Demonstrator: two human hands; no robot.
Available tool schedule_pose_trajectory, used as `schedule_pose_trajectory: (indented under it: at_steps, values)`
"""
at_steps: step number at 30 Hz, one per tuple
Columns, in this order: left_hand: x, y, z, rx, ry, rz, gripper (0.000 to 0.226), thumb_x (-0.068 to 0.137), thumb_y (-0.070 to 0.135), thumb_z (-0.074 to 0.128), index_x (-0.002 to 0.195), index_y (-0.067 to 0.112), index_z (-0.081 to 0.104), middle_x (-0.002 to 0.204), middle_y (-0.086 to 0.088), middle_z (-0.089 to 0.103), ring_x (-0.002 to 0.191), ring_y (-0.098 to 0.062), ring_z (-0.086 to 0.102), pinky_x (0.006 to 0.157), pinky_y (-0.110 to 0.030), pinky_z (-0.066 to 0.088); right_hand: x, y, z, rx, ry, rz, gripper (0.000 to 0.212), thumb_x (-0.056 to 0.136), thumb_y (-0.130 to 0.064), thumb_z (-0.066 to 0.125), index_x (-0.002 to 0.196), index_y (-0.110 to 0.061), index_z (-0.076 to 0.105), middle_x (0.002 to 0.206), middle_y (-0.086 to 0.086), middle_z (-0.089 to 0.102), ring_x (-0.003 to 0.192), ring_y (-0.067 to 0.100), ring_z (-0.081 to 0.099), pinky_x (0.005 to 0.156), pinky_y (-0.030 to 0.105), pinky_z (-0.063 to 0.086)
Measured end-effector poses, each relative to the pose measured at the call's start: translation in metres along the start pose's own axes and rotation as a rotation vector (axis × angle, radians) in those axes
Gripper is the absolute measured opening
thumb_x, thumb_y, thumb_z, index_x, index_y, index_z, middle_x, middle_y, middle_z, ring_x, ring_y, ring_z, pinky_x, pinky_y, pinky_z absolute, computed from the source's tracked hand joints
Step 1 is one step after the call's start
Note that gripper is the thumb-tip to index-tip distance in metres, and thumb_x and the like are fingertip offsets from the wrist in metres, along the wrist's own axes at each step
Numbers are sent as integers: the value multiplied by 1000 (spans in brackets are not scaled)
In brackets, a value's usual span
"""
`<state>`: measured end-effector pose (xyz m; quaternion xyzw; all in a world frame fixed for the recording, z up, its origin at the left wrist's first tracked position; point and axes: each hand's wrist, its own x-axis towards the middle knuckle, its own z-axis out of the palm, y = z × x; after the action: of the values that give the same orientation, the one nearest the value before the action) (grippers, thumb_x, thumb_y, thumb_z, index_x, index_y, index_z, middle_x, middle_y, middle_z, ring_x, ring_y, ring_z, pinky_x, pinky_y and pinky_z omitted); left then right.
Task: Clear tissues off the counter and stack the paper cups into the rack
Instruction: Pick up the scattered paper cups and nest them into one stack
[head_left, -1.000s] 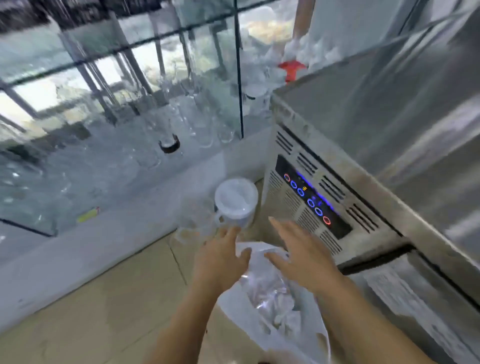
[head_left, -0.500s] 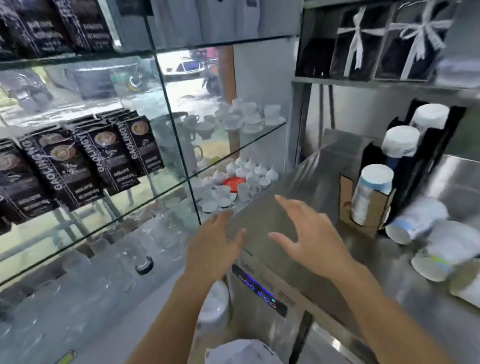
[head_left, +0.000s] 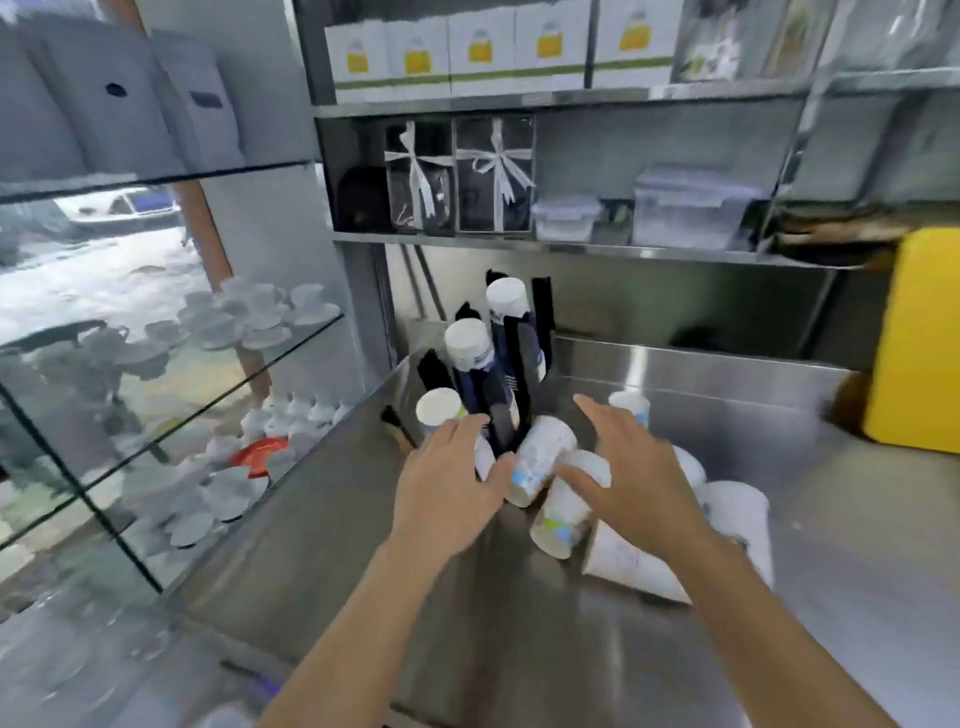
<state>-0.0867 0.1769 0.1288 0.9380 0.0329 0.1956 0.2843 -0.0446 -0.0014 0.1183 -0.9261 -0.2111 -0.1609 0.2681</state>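
Several white paper cups lie tipped over on the steel counter. One cup lies between my hands, another cup just under my right thumb, and a large cup lies beneath my right wrist. The black cup rack stands at the back left with three stacks of cups in its slots. My left hand hovers by the rack's base, fingers spread, holding nothing. My right hand is spread open above the loose cups.
A glass display case with white teacups stands to the left. A yellow box sits at the counter's back right. Steel shelves with gift boxes and plastic containers hang above the rack.
The view has risen from the floor and a white bag of tissues up to the counter. Both hands, still open, have moved forward over the loose cups by the rack.
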Motion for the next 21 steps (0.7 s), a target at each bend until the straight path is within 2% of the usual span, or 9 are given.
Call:
schedule_pose_trajectory:
  at_steps: [4,6,8,11,13,16,18,21]
  values:
    - [10,31,66,-77,-96,-21,49,88,39,51,132,19,43,132,-2,52,122,-23,47,99,-34,38,-9,60,-2,-26,-68,49,69,85,-45,57,143,-26,26,142,1,43,126,25,44,100,43,34]
    - [8,39,102,-113,-182,-63,54,86,44,47,134,20,39,133,-1,51,123,-23,47,100,-36,39,-15,88,8,-23,-103,50,72,82,-51,55,143,-24,27,139,2,47,125,26,46,99,43,37]
    - [1,40,133,-132,-248,-116,55,88,43,48,137,21,34,137,1,48,124,-21,45,101,-36,40,-22,110,22,-47,-183,79,74,84,-50,55,144,-25,21,141,1,44,127,23,43,100,41,36]
    - [-9,35,164,-124,-324,-206,57,89,39,50,139,22,28,137,1,48,124,-20,45,101,-34,37,-34,134,45,-125,-337,127,83,82,-56,53,146,-26,10,146,-2,36,134,20,34,115,46,18]
    - [-14,30,177,-95,-364,-239,55,90,38,48,139,21,28,136,0,50,124,-21,46,100,-34,37,-40,142,58,-129,-414,156,88,79,-57,54,147,-25,7,148,0,33,138,21,29,117,49,8]
    - [-17,22,188,-72,-383,-239,43,90,35,49,128,17,42,124,-3,57,114,-24,52,96,-41,43,-46,147,71,-168,-453,164,89,77,-54,57,146,-28,7,146,0,35,136,23,33,110,45,21]
    - [-17,17,191,-109,-375,-249,36,90,33,50,122,17,50,118,-2,58,108,-23,53,93,-41,45,-47,148,74,-191,-459,178,88,77,-51,58,145,-31,6,144,-1,37,134,23,34,108,43,25]
    - [-17,13,192,-193,-302,-251,21,90,24,52,107,12,59,113,-6,58,96,-16,51,83,-27,42,-45,145,78,-193,-455,188,90,75,-49,61,145,-31,8,143,0,38,132,24,35,107,41,27]
